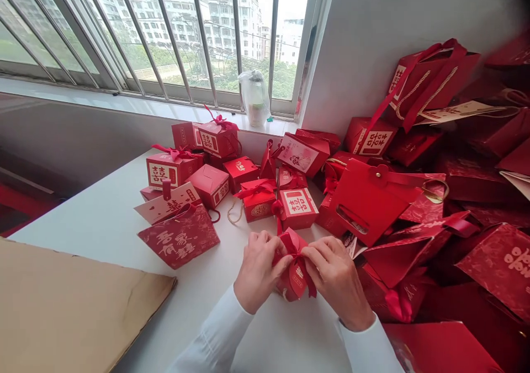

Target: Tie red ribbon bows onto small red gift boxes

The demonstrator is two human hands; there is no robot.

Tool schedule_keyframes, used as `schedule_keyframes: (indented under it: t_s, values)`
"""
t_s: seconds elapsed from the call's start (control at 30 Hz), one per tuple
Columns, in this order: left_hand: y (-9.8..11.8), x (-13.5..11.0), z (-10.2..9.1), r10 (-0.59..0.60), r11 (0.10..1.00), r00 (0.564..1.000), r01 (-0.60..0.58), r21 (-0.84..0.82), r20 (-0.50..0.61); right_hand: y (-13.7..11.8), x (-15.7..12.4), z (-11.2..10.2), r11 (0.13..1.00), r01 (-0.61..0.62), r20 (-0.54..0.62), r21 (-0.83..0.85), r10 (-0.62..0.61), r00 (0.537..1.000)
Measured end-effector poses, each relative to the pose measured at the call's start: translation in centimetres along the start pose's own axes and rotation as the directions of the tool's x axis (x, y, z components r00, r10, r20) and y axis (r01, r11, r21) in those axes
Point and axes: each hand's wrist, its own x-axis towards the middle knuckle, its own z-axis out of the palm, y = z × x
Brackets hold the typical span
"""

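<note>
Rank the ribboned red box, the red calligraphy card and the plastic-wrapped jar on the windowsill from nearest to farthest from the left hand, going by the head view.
From the left hand:
1. Ribboned red box: touching the fingers, to the hand's right.
2. Red calligraphy card: on the white table, to the hand's left.
3. Plastic-wrapped jar: straight ahead on the windowsill.

You're in an upper-floor room, probably a home or small workroom, though this view can't settle which. A metal-barred window [165,36] looks out over apartment blocks [215,20], and your white counter [103,207] is crowded with red double-happiness gift boxes [209,188] and red paper bags [430,80].
</note>
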Motion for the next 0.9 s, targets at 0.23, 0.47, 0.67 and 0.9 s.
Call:
schedule_keyframes:
  t_s: [0.23,0.47,0.67,0.9]
  values:
    - [0.0,0.6,-1.3,-0.042,0.972,0.992,0.069,-0.226,0.118,0.4,-0.9,1.3,0.995,0.085,-0.122,-0.052,-0.091,0.988]
    - [-0.5,0.5,-1.7,-0.095,0.882,0.979,0.165,-0.441,0.178,0.9,-1.7,1.4,0.992,0.122,-0.168,-0.042,-0.127,0.977]
    - [-1.5,0.5,-1.9,-0.039,0.751,0.969,0.188,-0.633,0.242,1.1,-2.1,1.6,0.991,0.123,-0.224,-0.055,-0.132,0.966]
    - [-2.5,0.7,-2.1,-0.001,0.664,0.952,0.229,-0.712,0.305,1.1,-2.4,2.2,0.994,0.074,-0.247,-0.081,-0.092,0.965]
